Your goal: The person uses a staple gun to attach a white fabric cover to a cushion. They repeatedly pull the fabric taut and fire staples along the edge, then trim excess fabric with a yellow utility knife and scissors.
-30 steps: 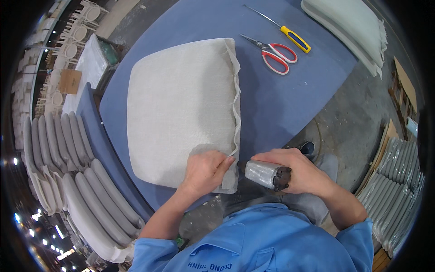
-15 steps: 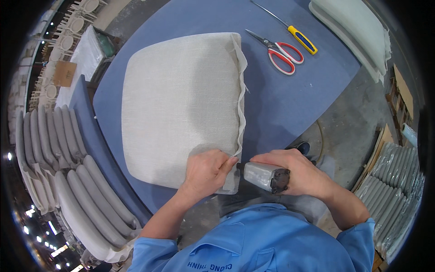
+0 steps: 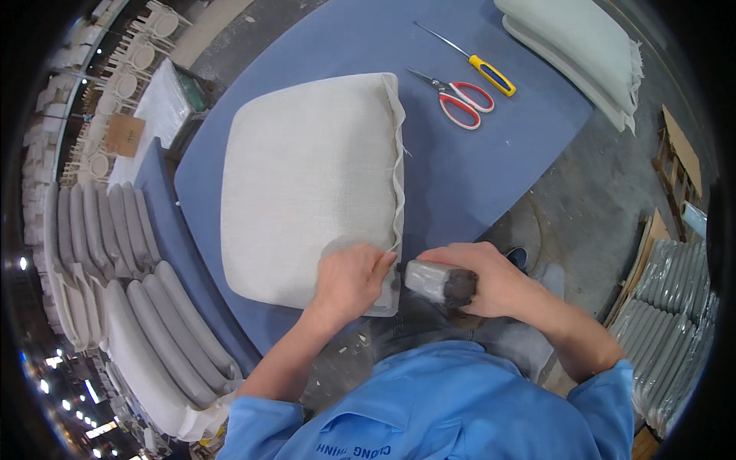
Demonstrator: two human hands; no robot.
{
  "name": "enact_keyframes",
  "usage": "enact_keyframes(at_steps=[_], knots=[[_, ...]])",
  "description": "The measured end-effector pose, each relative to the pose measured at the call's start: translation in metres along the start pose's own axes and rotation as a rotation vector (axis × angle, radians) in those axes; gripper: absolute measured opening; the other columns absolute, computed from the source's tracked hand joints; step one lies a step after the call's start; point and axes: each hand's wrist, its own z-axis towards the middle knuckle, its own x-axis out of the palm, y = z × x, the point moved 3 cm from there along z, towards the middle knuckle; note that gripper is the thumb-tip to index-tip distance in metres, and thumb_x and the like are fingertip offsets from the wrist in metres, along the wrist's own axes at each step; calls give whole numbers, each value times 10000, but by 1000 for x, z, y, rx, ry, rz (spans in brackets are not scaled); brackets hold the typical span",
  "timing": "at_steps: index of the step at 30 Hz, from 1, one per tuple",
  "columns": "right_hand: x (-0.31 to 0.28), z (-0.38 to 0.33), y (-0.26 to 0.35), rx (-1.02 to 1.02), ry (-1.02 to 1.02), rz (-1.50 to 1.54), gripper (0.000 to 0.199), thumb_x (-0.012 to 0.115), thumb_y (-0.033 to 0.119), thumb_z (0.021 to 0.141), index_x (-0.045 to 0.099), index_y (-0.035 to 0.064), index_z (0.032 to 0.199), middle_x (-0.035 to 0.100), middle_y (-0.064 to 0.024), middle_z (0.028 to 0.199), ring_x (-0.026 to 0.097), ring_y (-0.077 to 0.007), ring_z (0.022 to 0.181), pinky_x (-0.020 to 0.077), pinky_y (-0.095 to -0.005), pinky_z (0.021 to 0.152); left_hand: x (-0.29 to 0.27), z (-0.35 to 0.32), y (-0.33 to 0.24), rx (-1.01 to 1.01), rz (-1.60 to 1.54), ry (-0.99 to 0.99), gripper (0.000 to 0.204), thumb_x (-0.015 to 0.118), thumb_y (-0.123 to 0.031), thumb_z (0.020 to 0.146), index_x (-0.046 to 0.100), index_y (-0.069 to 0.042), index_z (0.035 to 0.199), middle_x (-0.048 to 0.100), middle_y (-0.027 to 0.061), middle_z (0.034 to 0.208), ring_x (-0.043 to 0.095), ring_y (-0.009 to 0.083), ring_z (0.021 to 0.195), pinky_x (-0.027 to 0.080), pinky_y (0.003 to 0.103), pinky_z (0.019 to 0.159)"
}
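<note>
A pale, cream-white fabric seat cushion [image 3: 307,176] lies on the blue table [image 3: 491,169]. Along its right side runs a loose, frayed flap of cloth [image 3: 399,172]. My left hand [image 3: 349,280] is closed at the cushion's near right corner, pinching that flap between thumb and fingers. Just right of it, my right hand [image 3: 498,280] grips a grey staple gun [image 3: 431,280] with a dark end cap. The gun's nose faces the cushion's edge by my left thumb; whether it touches the edge, I cannot tell. Its handle is hidden under my hand.
Red-and-white-handled scissors [image 3: 458,103] and a yellow-handled screwdriver [image 3: 491,74] lie beyond the cushion. Pale covered pads [image 3: 571,54] overlap the table's far right edge. Grey cushions [image 3: 165,349] stand in rows at left; plastic-wrapped ones [image 3: 659,337] are stacked at right.
The whole view has shifted slightly, so table, cushion and tools sit differently in the picture. Both hands keep their grips at the same cushion corner.
</note>
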Motion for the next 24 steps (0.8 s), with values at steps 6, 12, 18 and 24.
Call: enact_keyframes(at_steps=[6, 12, 18, 24], knots=[[-11, -50, -7, 16, -193, 189, 642, 834, -45, 760, 743, 3, 1394, 829, -181, 1217, 814, -354, 1110, 615, -396, 983, -14, -23, -32, -69, 143, 7, 397, 749, -312, 1061, 684, -30, 789, 677, 188, 845, 684, 430, 789, 524, 533, 690], [0, -40, -12, -44, -121, 231, 685, 841, -61, 743, 726, 12, 1415, 819, -182, 1211, 804, -371, 1105, 619, -407, 970, 0, -18, -15, 104, 187, -23, 377, 784, -274, 1029, 655, -39, 764, 630, 145, 769, 654, 389, 717, 503, 504, 648], [6, -18, -19, 13, -3, 211, 740, 866, -34, 708, 718, 33, 1430, 795, -183, 1162, 780, -402, 1085, 611, -442, 930, 3, -13, 3, 81, -114, -29, 350, 784, -168, 1024, 611, -28, 754, 582, 123, 705, 608, 348, 648, 454, 471, 607], [4, -5, -14, 70, 87, 119, 705, 882, 24, 750, 712, 38, 1434, 783, -177, 1133, 769, -412, 1055, 600, -455, 925, 2, -11, 8, 126, -190, -66, 298, 806, -106, 998, 636, -27, 765, 588, 112, 697, 598, 318, 614, 443, 449, 578]])
